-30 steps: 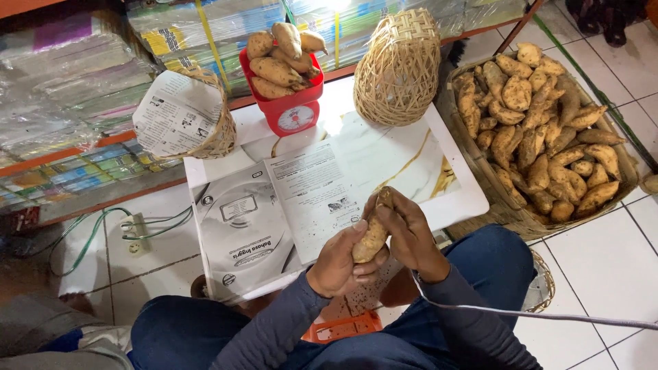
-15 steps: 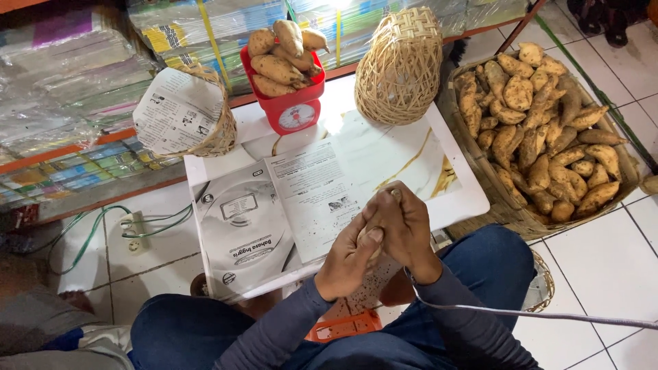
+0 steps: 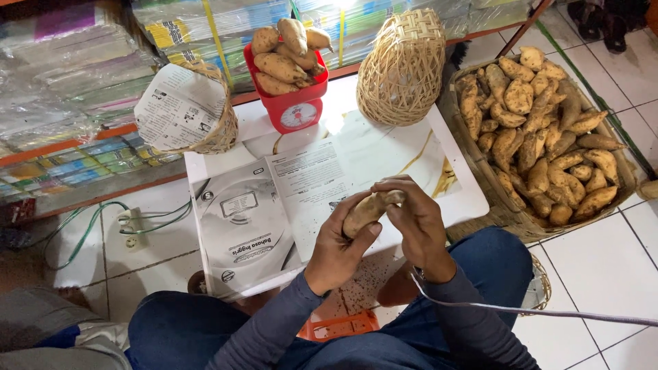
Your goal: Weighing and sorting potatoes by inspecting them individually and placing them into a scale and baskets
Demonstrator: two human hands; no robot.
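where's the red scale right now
In the head view, the red scale sits at the table's far edge, top centre, loaded with sweet potatoes, between the paper-lined basket and the overturned woven basket.

We see tan-brown sweet potatoes [image 3: 548, 137], a red scale [image 3: 296, 109], a pale straw woven basket [image 3: 403, 68], black-and-white printed paper [image 3: 301, 199], blue trousers [image 3: 493, 267].

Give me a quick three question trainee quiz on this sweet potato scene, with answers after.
1. True or false: the red scale has an empty pan.
2. Which hands hold the sweet potato over the paper sheets? A left only, B right only, C both.
3. Fill in: the big pile of sweet potatoes lies in a woven ____ on the floor.

Key: 1 false, it holds sweet potatoes. 2 C, left hand and right hand. 3 basket.
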